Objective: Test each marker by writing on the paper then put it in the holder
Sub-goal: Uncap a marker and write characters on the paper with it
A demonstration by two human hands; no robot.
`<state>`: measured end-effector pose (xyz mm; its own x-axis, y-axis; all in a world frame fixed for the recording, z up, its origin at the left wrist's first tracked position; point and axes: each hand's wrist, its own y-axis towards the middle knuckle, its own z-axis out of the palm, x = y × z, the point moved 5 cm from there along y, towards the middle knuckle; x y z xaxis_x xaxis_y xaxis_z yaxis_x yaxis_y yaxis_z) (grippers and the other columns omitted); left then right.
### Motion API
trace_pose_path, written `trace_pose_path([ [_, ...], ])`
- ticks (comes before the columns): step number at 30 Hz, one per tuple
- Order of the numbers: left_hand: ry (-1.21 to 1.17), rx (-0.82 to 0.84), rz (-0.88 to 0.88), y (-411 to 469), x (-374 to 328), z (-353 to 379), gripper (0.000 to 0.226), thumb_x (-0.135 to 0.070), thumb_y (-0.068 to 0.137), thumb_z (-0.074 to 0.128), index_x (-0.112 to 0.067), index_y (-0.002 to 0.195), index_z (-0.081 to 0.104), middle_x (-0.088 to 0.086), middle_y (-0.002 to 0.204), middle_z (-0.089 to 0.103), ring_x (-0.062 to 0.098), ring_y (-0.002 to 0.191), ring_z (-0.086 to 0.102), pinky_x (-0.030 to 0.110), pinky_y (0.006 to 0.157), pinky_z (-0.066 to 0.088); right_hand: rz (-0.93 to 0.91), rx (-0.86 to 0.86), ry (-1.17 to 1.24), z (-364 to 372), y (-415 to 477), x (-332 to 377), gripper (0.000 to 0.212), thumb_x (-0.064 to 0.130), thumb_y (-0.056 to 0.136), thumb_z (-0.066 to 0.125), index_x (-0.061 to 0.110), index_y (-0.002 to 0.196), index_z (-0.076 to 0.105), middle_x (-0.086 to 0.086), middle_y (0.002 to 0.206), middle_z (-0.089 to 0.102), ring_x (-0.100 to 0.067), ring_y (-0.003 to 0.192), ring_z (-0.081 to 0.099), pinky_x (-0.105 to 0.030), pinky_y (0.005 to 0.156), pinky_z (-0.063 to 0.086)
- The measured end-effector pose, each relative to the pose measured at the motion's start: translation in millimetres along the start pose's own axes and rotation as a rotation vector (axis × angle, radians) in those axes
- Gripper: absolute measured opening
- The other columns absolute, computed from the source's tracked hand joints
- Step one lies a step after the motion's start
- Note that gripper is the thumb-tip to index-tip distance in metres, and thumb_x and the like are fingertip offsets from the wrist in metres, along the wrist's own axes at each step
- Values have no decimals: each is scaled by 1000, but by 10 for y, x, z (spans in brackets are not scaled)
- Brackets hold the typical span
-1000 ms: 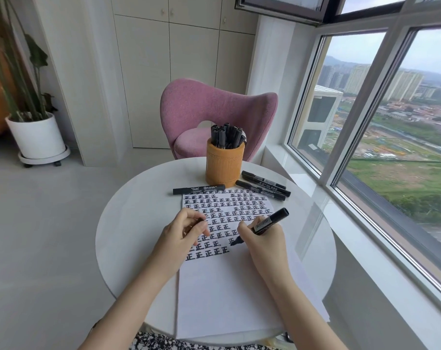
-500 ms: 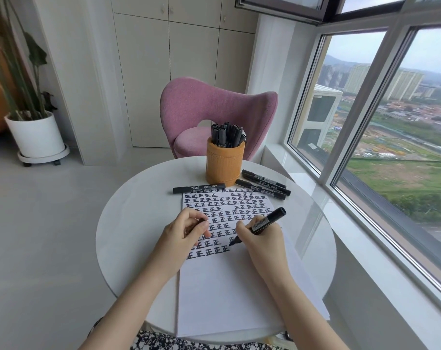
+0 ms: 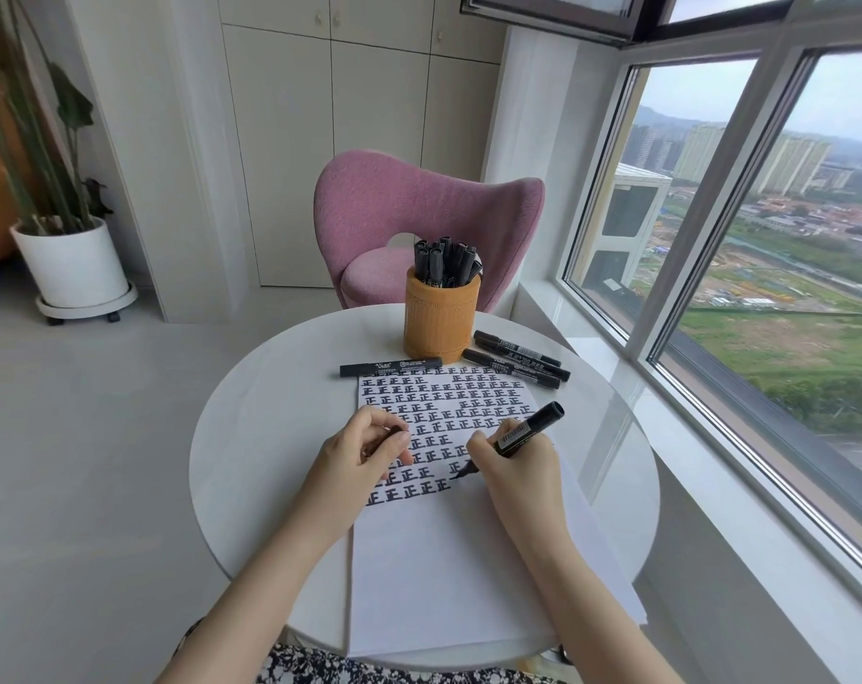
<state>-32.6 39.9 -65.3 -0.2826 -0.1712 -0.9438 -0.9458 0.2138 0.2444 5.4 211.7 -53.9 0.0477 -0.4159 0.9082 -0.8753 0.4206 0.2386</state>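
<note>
On the paper (image 3: 448, 575), right hand (image 3: 512, 469) grips marker (image 3: 523, 432), left hand (image 3: 357, 454) pinches its cap (image 3: 398, 430).

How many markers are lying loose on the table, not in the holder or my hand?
4. One marker lies left of the holder at the paper's top edge; three markers lie bunched right of it. They overlap, so another may be hidden.

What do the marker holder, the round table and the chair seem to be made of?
Holder: probably bamboo or woven fibre, matte tan, with fine ribbing. Table: hard white top, maybe stone or lacquer, glossy, since it reflects the window light. Chair: pink upholstery fabric, nubby and matte.
</note>
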Motion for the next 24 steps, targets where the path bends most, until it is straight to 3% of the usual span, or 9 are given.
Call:
trace_pose_path([
  [24, 5, 6, 0, 19, 61, -4, 2, -12, 92, 56, -11, 93, 57, -1, 71, 68, 0, 52, 49, 12, 57, 42, 19, 43, 32, -3, -11, -2, 32, 6, 76, 58, 13, 60, 31, 3, 54, 25, -12, 54, 21, -24, 47, 18],
])
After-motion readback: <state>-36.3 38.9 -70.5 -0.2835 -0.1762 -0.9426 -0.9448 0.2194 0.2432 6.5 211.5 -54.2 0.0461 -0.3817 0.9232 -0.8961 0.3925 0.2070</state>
